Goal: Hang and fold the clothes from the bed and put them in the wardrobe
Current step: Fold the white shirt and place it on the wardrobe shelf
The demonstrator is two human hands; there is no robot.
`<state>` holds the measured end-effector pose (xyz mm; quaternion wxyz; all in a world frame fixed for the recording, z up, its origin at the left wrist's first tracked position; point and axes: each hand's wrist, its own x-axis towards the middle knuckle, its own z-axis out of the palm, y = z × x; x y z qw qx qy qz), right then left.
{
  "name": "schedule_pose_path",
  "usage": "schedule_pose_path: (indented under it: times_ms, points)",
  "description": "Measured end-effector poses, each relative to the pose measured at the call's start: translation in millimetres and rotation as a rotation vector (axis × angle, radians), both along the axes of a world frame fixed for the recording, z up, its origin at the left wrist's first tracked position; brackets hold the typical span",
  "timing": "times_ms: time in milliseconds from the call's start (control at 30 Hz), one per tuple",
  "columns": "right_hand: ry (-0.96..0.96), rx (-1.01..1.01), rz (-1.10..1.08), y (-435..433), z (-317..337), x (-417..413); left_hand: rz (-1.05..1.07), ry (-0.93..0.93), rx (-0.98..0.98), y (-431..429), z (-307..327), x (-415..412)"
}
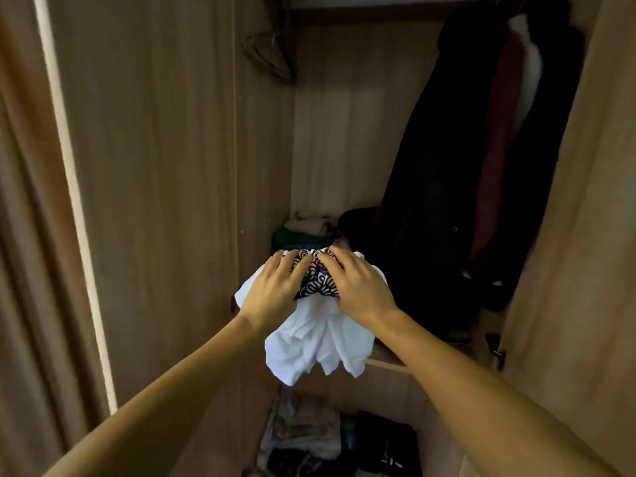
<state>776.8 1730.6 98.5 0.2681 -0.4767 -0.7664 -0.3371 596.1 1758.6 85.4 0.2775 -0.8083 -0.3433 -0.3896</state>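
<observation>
Left hand (pixel 272 290) and right hand (pixel 359 287), grips tight around clothes bundle (pixel 320 339), seemingly above wardrobe shelf (pixel 389 364)

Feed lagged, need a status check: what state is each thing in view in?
Left hand: grips the patterned garment from above.
Right hand: same grip, beside it.
Patterned garment: folded, atop the white garment.
White garment: bunched, ends drooping below the hands.
Wardrobe: open.
Dark coats: hanging at right.
Hanger: empty, hanging at top.
Shelf pile: folded, stacked at back.

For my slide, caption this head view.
Folded clothes held by the left hand and right hand at the wardrobe shelf.
</observation>
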Motion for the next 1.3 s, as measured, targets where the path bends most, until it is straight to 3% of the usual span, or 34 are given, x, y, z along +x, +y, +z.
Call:
schedule_pose_path:
  times_ms: [533, 700, 833, 933, 1000, 1100, 1167, 1300]
  points:
    - [0.122, -0.081, 0.094, 248.9, 12.9, 27.1, 0.048, 0.0, -0.081, 245.2, 17.6, 27.6]
    - [0.121, -0.179, 0.053, 325.2, -57.5, 47.3, 0.107, 0.066, -0.142, 323.7, -54.0, 50.0]
    - [0.058, -0.476, -0.116, 358.8, -169.2, 50.4, 0.153, 0.185, -0.487, 351.9, -159.6, 62.5]
    - [0.024, -0.718, -0.138, 356.4, -234.7, 55.2, 0.058, 0.25, -0.699, 351.3, -220.1, 58.4]
    - [0.097, -0.744, -0.073, 354.9, -244.2, 58.5, 0.04, 0.222, -0.72, 348.9, -219.9, 54.5]
    - [0.361, -0.658, 0.014, 363.0, -223.8, 56.0, 0.03, 0.091, -0.666, 354.5, -201.7, 58.2]
    - [0.461, -0.707, 0.026, 367.9, -212.9, 52.4, 0.069, 0.119, -0.69, 361.9, -207.6, 61.4]
    - [0.358, -0.736, -0.028, 390.1, -244.4, 49.7, 0.105, 0.118, -0.729, 374.7, -247.6, 63.9]
